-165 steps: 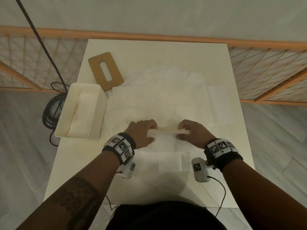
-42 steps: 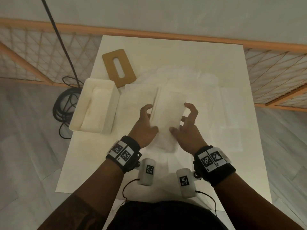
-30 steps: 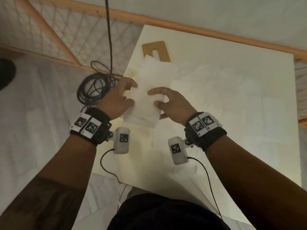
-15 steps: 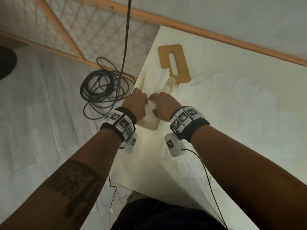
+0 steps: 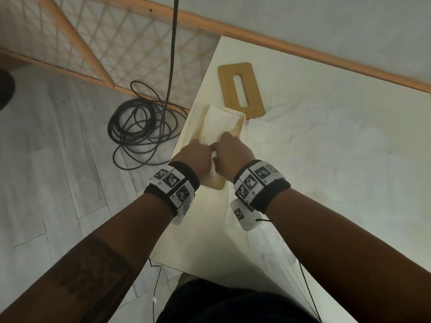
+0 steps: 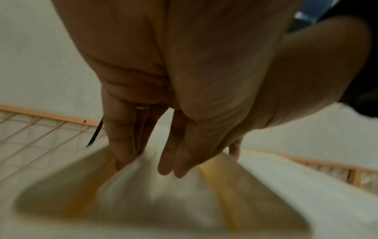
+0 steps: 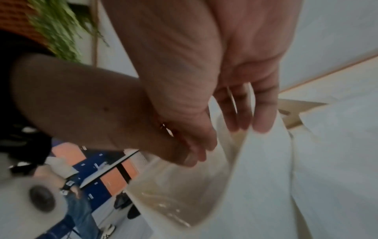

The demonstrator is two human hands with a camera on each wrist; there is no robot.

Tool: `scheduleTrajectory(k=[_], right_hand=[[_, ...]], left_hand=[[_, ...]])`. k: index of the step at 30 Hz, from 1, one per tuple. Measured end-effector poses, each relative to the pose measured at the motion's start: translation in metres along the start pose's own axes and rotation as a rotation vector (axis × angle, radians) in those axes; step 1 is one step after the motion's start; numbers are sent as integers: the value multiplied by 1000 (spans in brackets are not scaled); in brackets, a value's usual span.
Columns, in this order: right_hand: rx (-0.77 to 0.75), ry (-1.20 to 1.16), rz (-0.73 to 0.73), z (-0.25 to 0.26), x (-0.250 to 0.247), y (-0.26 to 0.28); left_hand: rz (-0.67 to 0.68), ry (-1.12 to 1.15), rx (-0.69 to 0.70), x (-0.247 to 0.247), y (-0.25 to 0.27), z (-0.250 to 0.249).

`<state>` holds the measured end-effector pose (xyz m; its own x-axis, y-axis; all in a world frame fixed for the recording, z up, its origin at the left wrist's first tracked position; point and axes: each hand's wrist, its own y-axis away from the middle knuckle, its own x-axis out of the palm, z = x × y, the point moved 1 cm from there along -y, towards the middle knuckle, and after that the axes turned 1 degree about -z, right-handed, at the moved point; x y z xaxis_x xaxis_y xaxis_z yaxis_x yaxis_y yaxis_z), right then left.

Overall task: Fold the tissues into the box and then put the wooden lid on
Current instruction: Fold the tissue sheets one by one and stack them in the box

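A cream box [image 5: 242,118] stands at the table's left edge with a folded white tissue [image 5: 217,124] lying in it. Both hands reach down into its near end, knuckles up. My left hand [image 5: 198,155] points straight fingers [image 6: 120,145] into the box and touches the tissue [image 6: 153,186]. My right hand [image 5: 229,148] presses its straight fingers [image 7: 263,116] down along the inside of the box wall [image 7: 235,161]. The fingertips are hidden in the head view. The wooden lid [image 5: 241,89], with a slot in it, lies flat just beyond the box.
Several unfolded tissues [image 5: 303,141] cover the table [image 5: 210,241] to the right of the box. A coiled black cable [image 5: 142,131] lies on the floor left of the table. A wooden lattice fence [image 5: 105,50] runs behind.
Both hands carried the folded tissue from the table's middle over to the box and lowered it in. They now sit deeper in the box's near end.
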<state>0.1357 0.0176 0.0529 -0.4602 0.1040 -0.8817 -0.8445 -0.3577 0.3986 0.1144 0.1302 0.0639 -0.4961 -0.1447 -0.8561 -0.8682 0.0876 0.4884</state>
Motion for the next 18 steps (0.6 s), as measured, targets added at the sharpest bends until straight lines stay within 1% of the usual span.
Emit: scheduleTrajectory(k=[1, 3, 4, 5, 6, 8, 10, 11, 13, 18], right_hand=[[12, -5, -120, -1, -3, 6], [30, 71, -343, -2, -12, 16], [35, 115, -407, -2, -15, 17], [35, 154, -421, -2, -16, 15], [32, 185, -389, -1, -17, 10], [44, 226, -240, -3, -12, -6], [78, 249, -97, -8, -5, -20], [86, 265, -52, -12, -1, -25], [75, 316, 8, -20, 8, -32], [42, 379, 71, -22, 15, -41]], left_hand=[[-51, -29, 6, -4, 5, -1], [-125, -116, 30, -13, 11, -4], [-138, -163, 38, -17, 12, -6], [-139, -217, 56, -22, 11, -9], [-142, -277, 89, -25, 7, -10], [-122, -369, 136, -25, -8, -10], [-24, -358, 117, -21, -20, -7], [32, -347, 96, -17, -25, -4], [92, -367, 55, -10, -32, 0], [131, -407, -16, 1, -42, 9]])
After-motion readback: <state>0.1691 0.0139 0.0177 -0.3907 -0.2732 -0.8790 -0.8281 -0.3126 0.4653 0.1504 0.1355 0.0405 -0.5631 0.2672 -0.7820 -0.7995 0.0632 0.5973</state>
